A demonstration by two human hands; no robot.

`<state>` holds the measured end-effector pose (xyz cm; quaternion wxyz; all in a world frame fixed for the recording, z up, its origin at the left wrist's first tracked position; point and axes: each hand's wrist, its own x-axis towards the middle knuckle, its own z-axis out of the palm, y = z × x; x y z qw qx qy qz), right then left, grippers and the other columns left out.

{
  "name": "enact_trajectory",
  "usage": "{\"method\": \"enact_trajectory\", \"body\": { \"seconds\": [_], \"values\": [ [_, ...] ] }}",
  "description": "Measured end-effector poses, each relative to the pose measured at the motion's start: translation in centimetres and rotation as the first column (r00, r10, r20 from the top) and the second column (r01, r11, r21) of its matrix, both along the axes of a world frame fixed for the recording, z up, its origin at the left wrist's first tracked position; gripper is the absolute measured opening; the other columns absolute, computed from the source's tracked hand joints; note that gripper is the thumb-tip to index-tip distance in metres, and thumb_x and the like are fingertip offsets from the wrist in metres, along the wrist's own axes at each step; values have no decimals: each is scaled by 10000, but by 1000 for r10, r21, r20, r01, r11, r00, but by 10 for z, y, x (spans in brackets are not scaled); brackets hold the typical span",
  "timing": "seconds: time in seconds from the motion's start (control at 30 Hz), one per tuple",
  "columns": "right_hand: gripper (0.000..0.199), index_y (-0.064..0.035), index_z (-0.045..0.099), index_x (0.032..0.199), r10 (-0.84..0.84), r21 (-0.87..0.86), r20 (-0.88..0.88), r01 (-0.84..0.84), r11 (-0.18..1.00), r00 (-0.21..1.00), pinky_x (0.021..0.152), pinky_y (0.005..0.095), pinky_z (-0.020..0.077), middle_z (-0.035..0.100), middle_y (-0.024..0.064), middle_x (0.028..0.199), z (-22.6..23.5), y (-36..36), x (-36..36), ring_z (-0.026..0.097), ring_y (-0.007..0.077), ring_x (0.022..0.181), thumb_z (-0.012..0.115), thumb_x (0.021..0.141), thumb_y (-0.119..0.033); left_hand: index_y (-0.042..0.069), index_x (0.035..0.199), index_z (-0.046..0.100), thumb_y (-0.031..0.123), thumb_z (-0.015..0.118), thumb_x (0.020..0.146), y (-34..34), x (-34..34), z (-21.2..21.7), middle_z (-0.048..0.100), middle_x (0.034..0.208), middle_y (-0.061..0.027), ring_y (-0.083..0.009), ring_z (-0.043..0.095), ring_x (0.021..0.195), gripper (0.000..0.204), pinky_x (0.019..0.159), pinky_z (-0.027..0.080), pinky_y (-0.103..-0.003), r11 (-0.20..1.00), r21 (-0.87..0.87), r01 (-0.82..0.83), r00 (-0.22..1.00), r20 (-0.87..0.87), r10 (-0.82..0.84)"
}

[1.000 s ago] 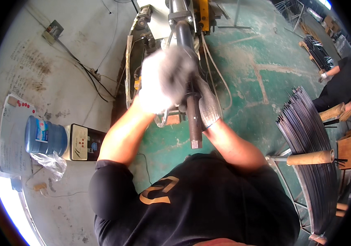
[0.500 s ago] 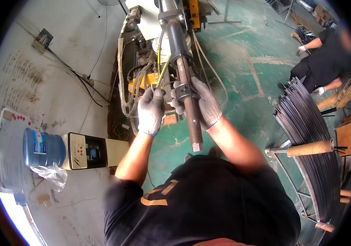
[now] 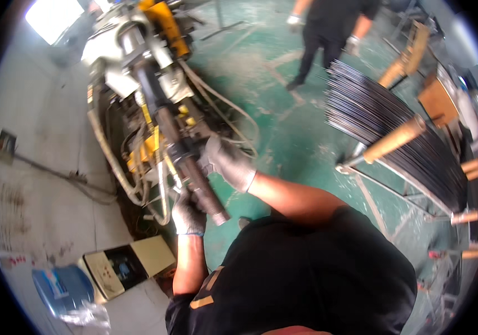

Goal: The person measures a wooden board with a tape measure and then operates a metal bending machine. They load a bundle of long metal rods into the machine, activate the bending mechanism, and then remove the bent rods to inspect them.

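A dark steel shaft with a threaded end (image 3: 208, 195) slants down toward me from a hydraulic cylinder (image 3: 151, 84). Around the shaft sits a black collar (image 3: 184, 152). My right hand (image 3: 230, 164), in a grey-white knit glove, grips the collar from the right, its fingertips partly hidden behind the metal. Left of the threaded end and just below the collar, my gloved left hand (image 3: 187, 215) is closed, with some of its fingers behind the shaft. A thin pale piece shows above its fingertips, too blurred to name.
Hoses (image 3: 100, 137) loop beside the machine. At lower left a water dispenser (image 3: 105, 273) carries a blue bottle (image 3: 63, 287). On the right, a rack with wooden rollers (image 3: 395, 139) holds many black rods (image 3: 362, 103). A gloved co-worker (image 3: 334, 28) stands beyond it.
My view has swung, so the machine appears farther left and tilted. My left hand has moved down along the shaft toward its threaded end. My right hand stays by the collar.
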<state>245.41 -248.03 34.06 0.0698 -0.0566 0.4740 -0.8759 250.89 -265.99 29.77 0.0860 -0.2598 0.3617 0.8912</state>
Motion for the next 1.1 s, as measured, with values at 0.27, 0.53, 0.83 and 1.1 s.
{"method": "enact_trajectory", "body": {
  "seconds": [0.27,0.53,0.83,1.1],
  "values": [
    [404,-62,667,1312,105,720,-116,10,694,988,797,338,578,722,88,995,-35,98,67,699,164,856,757,966,-250,153,986,569,257,575,1074,84,14,-24,402,689,43,-114,391,562,137,506,316,-286,993,45,110,982,152,-116],
    [272,-64,706,1312,165,248,-390,-69,966,906,624,224,489,669,-14,894,60,100,1,597,49,698,620,1055,-93,45,1136,607,152,568,981,185,35,-101,635,917,-84,-241,585,725,192,631,475,-396,989,-138,-51,998,-43,45],
    [211,-43,750,1195,272,-72,132,-265,962,953,474,232,419,629,3,682,58,62,9,542,65,545,650,1043,-150,112,939,530,105,504,1023,177,67,-16,449,709,1,-151,417,574,88,535,339,-315,922,0,-386,893,252,374],
    [189,-32,751,1177,158,-6,-10,-158,987,987,492,232,457,639,-9,721,66,59,6,552,57,561,651,1056,-138,105,993,548,249,488,1115,156,81,-8,386,686,29,-134,353,575,198,559,306,-310,939,48,-341,923,204,325]
  ]
}}
